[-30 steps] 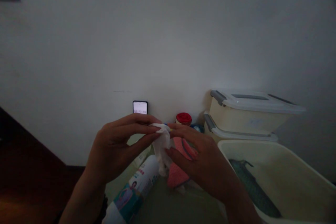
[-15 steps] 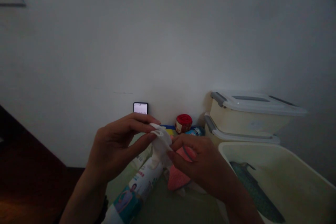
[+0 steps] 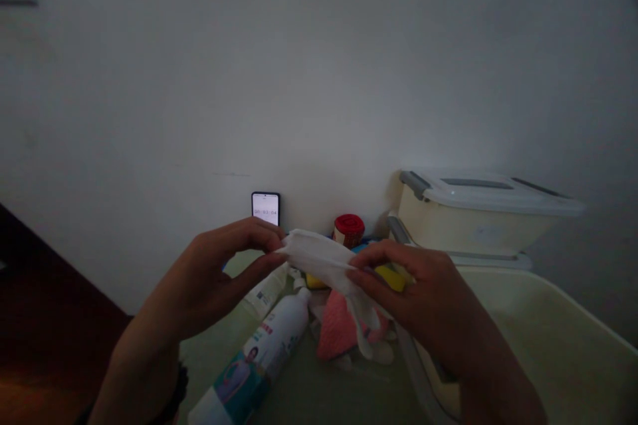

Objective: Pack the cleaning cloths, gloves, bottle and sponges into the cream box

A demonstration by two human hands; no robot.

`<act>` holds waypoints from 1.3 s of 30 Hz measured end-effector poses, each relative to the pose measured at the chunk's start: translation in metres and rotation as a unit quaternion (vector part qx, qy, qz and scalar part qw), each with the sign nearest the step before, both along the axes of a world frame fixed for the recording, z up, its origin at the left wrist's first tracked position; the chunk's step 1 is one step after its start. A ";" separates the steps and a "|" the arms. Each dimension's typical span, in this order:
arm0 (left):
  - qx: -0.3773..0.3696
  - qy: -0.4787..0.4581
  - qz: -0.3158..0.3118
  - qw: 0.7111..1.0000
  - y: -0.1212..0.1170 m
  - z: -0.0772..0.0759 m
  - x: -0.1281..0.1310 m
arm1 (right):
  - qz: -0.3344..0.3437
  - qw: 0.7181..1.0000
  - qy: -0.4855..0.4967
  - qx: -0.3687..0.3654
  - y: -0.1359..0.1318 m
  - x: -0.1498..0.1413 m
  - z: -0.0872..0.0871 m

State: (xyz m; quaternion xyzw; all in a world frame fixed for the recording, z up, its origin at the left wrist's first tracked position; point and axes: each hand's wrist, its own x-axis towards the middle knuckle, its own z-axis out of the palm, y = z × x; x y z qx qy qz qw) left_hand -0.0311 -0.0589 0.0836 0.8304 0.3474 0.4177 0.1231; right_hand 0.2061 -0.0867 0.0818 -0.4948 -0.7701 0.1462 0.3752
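Note:
A thin, white rubber glove [image 3: 319, 255] is stretched level between both hands, with finger-like ends dangling below the right one. My left hand [image 3: 219, 272] pinches one edge between thumb and fingertips. My right hand [image 3: 413, 285] pinches the other side the same way. Beneath the glove lie a pink cloth [image 3: 336, 329] and some pale pieces that I cannot make out. A white and teal bottle [image 3: 272, 345] lies slantwise below my left hand, and a white tube [image 3: 266, 292] is beside it.
A phone [image 3: 266, 206] showing a timer leans against the wall. Behind the hands stands a red roll [image 3: 349, 229]. Lidded storage boxes [image 3: 478, 226] are stacked at right, with an open cream tub [image 3: 558, 299] in front. Something yellow [image 3: 391, 277] shows beside my right hand.
My hands have moved apart, my right hand going rightward, and the bunched white glove is now pulled out taut. My right forearm now covers the green fish-like item in the tub.

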 end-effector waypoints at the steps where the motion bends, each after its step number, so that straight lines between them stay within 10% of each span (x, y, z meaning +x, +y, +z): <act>1: -0.008 -0.009 -0.005 1.000 -0.001 0.000 0.002 | 0.000 1.000 -0.001 -0.004 -0.001 -0.001 0.000; 39: -0.045 -0.198 -0.082 0.976 -0.005 -0.003 0.016 | 0.083 0.996 0.020 -0.024 -0.010 -0.005 0.003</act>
